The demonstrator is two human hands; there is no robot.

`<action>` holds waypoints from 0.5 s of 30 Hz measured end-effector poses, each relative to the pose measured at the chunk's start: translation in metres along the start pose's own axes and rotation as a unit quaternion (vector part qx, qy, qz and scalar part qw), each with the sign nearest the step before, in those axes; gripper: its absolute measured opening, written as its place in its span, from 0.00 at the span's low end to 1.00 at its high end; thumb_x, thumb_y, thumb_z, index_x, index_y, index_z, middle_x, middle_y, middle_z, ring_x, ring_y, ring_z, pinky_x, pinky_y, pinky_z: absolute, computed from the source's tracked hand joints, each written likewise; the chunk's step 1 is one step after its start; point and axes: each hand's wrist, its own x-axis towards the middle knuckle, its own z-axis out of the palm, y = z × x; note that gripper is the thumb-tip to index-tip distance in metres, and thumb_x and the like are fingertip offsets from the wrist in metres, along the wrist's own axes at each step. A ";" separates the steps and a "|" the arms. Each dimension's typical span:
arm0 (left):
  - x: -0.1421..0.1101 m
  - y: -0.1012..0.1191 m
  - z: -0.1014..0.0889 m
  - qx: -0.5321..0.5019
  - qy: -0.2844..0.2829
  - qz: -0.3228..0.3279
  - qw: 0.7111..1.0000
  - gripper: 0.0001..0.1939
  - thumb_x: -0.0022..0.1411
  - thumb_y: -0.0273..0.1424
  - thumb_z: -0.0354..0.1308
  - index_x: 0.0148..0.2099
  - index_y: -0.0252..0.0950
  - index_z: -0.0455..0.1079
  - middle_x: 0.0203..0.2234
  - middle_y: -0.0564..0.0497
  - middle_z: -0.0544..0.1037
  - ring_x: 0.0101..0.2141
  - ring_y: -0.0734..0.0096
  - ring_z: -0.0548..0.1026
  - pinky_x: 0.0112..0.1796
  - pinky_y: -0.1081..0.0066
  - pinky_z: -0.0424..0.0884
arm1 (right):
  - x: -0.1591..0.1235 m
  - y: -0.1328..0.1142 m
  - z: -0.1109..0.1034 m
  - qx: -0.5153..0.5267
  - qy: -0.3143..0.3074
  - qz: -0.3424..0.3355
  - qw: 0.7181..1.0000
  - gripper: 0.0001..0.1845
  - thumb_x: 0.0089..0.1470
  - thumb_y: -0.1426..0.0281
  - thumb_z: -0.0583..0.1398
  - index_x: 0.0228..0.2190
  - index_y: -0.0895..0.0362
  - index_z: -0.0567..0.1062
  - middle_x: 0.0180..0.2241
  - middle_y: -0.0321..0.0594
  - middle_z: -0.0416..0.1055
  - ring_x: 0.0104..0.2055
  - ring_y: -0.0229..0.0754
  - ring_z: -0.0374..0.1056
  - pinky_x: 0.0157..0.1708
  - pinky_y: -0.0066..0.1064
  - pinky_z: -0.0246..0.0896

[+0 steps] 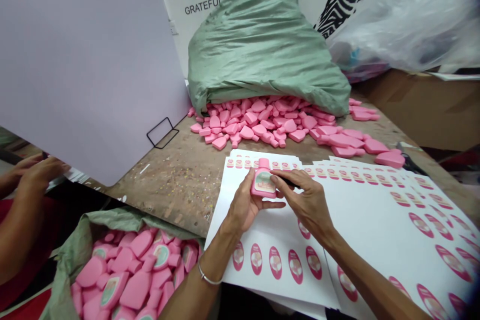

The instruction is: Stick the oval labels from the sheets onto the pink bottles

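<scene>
We find one pink bottle (264, 172) raised above the nearer label sheets (270, 225) on the desk (180, 185). Of two hands, the left (243, 206) is partly closed around its side; the right (306, 201) is nearly closed, pinching one slim dark tool (294, 184), thumb at the label (265, 184). We judge the step to be smoothing that label; the next move calls for light pressure along its edge. We count two green sacks (258, 50); loose bottles (258, 125) and sheets overlap beyond reliable count.
</scene>
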 end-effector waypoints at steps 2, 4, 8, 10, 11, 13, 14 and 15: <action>-0.002 0.000 0.001 0.019 -0.010 0.016 1.000 0.15 0.60 0.38 0.56 0.43 0.31 0.70 0.33 0.46 0.77 0.33 0.65 0.76 0.39 0.56 0.75 | -0.001 0.001 0.000 -0.019 0.002 -0.012 1.000 0.12 0.54 0.60 0.59 0.37 0.51 0.78 0.30 0.39 0.74 0.31 0.41 0.65 0.34 0.37 0.62; -0.004 0.001 0.000 0.044 -0.020 0.033 0.998 0.13 0.56 0.32 0.61 0.43 0.32 0.68 0.33 0.48 0.76 0.33 0.67 0.76 0.40 0.57 0.74 | 0.001 0.004 -0.002 -0.054 0.001 -0.029 0.998 0.13 0.55 0.60 0.58 0.38 0.51 0.78 0.30 0.40 0.75 0.31 0.42 0.65 0.37 0.39 0.61; -0.008 0.002 -0.001 0.072 -0.028 0.038 0.996 0.16 0.55 0.30 0.61 0.45 0.32 0.66 0.37 0.46 0.74 0.36 0.64 0.75 0.40 0.57 0.75 | 0.012 0.014 -0.014 -0.132 0.005 -0.007 0.991 0.22 0.50 0.56 0.61 0.45 0.54 0.74 0.38 0.45 0.75 0.40 0.50 0.68 0.46 0.47 0.58; -0.010 0.002 0.001 0.080 -0.044 0.025 0.995 0.15 0.55 0.31 0.61 0.45 0.32 0.65 0.37 0.45 0.73 0.38 0.63 0.75 0.39 0.59 0.75 | 0.017 0.015 -0.019 -0.084 -0.009 0.051 0.995 0.30 0.46 0.54 0.63 0.49 0.54 0.70 0.43 0.47 0.73 0.44 0.52 0.69 0.45 0.46 0.61; -0.010 0.001 0.004 0.085 -0.058 0.015 0.995 0.15 0.55 0.30 0.60 0.45 0.33 0.65 0.36 0.46 0.73 0.37 0.64 0.75 0.39 0.60 0.75 | 0.018 0.013 -0.019 -0.042 -0.029 0.074 0.996 0.33 0.44 0.55 0.64 0.51 0.54 0.68 0.45 0.47 0.72 0.45 0.51 0.69 0.44 0.44 0.63; -0.011 0.000 0.010 0.102 -0.084 -0.002 0.991 0.16 0.55 0.29 0.61 0.46 0.35 0.65 0.34 0.49 0.72 0.36 0.67 0.74 0.38 0.61 0.75 | 0.018 0.008 -0.016 0.035 -0.094 0.095 0.990 0.38 0.42 0.57 0.65 0.54 0.53 0.64 0.46 0.46 0.71 0.46 0.49 0.69 0.43 0.41 0.66; -0.013 -0.001 0.012 0.113 -0.089 -0.008 0.990 0.17 0.54 0.29 0.62 0.46 0.36 0.65 0.33 0.50 0.72 0.34 0.68 0.74 0.37 0.61 0.76 | 0.018 0.007 -0.013 0.060 -0.124 0.099 0.985 0.40 0.40 0.58 0.66 0.54 0.53 0.63 0.46 0.46 0.71 0.46 0.49 0.69 0.44 0.40 0.66; -0.016 -0.001 0.013 0.125 -0.086 -0.014 0.988 0.18 0.54 0.29 0.62 0.47 0.36 0.65 0.32 0.51 0.72 0.33 0.69 0.74 0.37 0.61 0.76 | 0.018 0.009 -0.010 0.077 -0.147 0.103 0.981 0.40 0.40 0.58 0.66 0.54 0.52 0.63 0.47 0.46 0.71 0.47 0.49 0.69 0.44 0.41 0.67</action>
